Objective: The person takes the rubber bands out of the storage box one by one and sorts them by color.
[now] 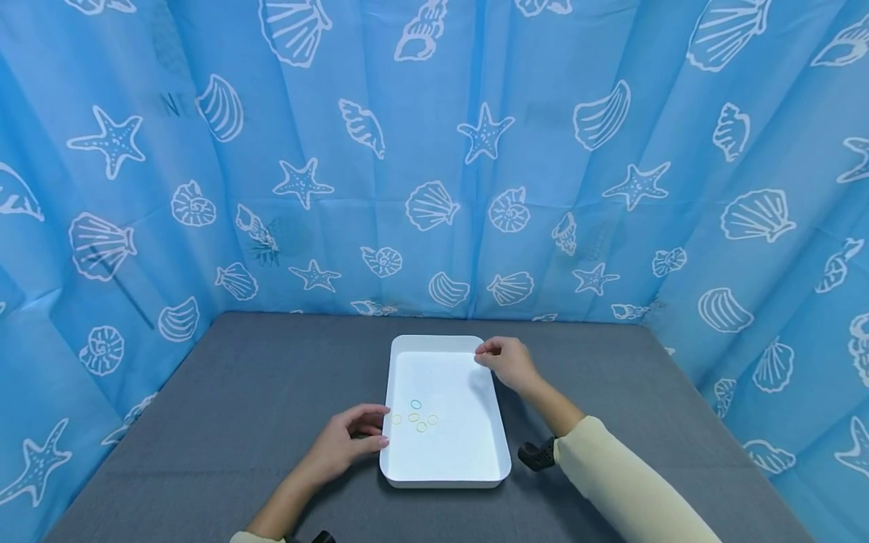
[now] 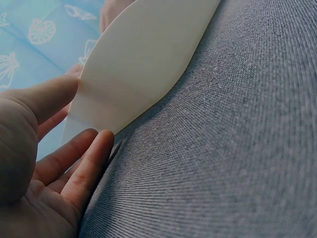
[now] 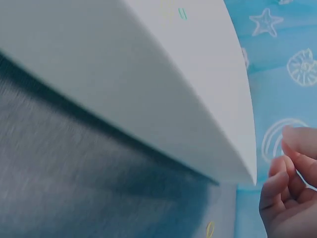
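Observation:
A shallow white tray (image 1: 444, 473) lies lengthwise on grey cloth. Inside it, left of centre, are one teal ring-shaped band (image 1: 416, 400) and several thin yellow bands (image 1: 422, 431). My left hand (image 1: 346, 443) touches the tray's left wall; in the left wrist view the thumb (image 2: 57, 95) meets the rim and straight fingertips (image 2: 105, 139) rest lower on the outer side. Over the far right corner is my right hand (image 1: 508, 363), its fingers curled and thumb tip against the index finger. Nothing shows between those tips.
Grey cloth (image 1: 285, 362) surrounds the tray. In the right wrist view a yellow loop (image 3: 210, 229) lies on the cloth outside the tray wall. A blue curtain (image 1: 434, 166) with white shell and starfish prints hangs behind and along both sides.

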`<state>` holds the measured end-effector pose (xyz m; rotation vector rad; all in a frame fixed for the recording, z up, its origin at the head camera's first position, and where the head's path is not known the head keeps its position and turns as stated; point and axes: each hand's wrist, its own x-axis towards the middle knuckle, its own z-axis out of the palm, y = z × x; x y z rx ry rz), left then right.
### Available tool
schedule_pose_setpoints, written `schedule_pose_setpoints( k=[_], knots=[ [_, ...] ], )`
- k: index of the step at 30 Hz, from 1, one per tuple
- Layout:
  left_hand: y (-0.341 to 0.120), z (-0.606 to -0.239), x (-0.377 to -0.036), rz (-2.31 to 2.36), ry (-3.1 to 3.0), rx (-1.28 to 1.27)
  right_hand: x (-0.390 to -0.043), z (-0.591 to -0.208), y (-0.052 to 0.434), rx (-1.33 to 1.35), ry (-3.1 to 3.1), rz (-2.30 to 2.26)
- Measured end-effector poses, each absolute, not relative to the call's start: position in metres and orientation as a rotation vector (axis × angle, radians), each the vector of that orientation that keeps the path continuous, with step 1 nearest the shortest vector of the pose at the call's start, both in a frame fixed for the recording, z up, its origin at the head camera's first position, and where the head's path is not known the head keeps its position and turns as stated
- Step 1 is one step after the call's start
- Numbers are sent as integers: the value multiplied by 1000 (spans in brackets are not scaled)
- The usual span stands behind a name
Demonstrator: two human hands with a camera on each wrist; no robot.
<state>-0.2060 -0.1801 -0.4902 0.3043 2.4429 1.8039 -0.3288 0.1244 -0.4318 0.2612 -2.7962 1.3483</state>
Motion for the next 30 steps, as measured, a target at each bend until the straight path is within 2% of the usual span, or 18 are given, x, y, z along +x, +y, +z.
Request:
schedule_pose_setpoints(
  k=[15,30],
  knots=[
    [-182,-493,-208,1803,2449,345,-336,-425,83,735,-3043,1172],
    [-182,-493,-208,1801,2433,373,-333,-447,55,1025,-3146,1102]
  ],
)
